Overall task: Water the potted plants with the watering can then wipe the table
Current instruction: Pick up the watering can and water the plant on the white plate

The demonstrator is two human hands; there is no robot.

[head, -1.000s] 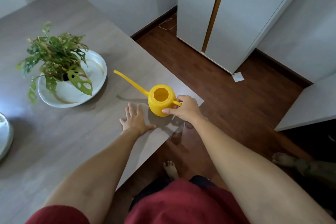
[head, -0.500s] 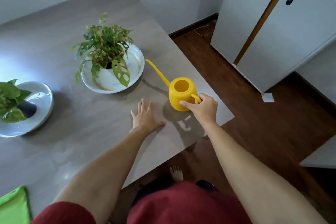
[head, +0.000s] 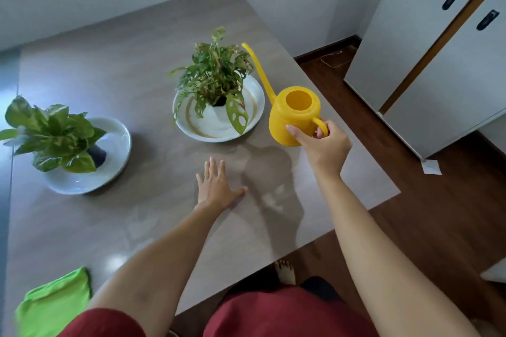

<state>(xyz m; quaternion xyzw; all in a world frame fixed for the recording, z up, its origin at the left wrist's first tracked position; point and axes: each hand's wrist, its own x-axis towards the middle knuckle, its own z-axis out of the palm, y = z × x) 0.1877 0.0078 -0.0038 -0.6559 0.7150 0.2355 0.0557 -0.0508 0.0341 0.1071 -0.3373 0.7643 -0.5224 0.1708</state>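
My right hand [head: 324, 143] grips the handle of a yellow watering can [head: 294, 115], held above the grey table [head: 109, 76] with its long spout pointing up and left, beside the nearer plant. That plant [head: 216, 76], with holed green leaves, stands in a white pot on a white dish [head: 253, 107]. A second broad-leaved plant [head: 52, 135] sits in a dark pot on another white dish [head: 115, 153] at the left. My left hand [head: 216, 186] rests flat on the table, fingers spread. A green cloth [head: 54, 306] lies at the near left corner.
The table's right edge runs close to my right arm, with dark wood floor [head: 438, 221] beyond. White cabinet doors [head: 427, 63] with black handles stand at the right. A scrap of paper [head: 432, 167] lies on the floor. My bare foot [head: 285, 272] shows under the table edge.
My right hand has lifted the watering can off the table and raised its spout toward the nearer plant. The view has swung left, bringing the second plant and green cloth into sight.
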